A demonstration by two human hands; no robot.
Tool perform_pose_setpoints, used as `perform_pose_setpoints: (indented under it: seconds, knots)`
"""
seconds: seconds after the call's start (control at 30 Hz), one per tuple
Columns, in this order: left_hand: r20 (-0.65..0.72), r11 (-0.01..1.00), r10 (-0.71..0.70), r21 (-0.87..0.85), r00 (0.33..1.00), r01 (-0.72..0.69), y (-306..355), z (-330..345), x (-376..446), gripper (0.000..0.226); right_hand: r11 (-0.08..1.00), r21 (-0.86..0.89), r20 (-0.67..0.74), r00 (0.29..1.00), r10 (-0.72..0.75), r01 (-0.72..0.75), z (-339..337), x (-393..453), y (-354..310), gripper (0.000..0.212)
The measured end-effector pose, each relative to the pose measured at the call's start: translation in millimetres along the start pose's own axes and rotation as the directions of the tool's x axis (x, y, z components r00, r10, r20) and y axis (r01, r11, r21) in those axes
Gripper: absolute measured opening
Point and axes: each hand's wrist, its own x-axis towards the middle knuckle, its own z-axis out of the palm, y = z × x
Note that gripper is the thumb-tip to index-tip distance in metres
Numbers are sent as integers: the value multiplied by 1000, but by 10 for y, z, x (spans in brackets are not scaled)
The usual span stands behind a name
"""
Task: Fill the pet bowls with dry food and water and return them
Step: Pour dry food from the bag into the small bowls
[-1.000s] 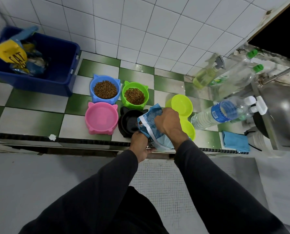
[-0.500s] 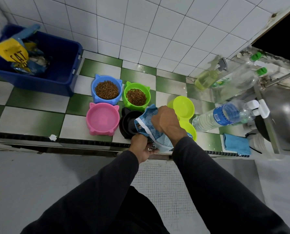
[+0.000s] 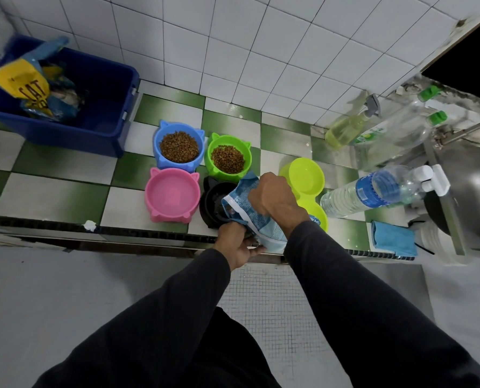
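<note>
A light blue food bag is tilted with its mouth over the black bowl on the checkered counter. My right hand grips the bag's upper side and my left hand holds its lower end at the counter's front edge. The blue bowl and the green bowl hold brown kibble. The pink bowl has no food in it. A yellow-green double bowl sits to the right, partly hidden by my right arm.
A dark blue bin with cat food bags stands at the back left. At the right are a water bottle lying on its side, a spray bottle, clear green-capped bottles, a blue cloth and a steel sink.
Both hands and the bag have stayed over the black bowl, with my right hand shifting slightly on the bag. The bowls have not moved.
</note>
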Motion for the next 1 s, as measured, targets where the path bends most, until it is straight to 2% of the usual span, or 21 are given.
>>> perform_pose_setpoints:
  seconds: [1.0]
  knots:
    - [-33,999,-36,-21,999,35,45,63,-53,29,1000,-12,5,1000,25,-25,32,75,17,32]
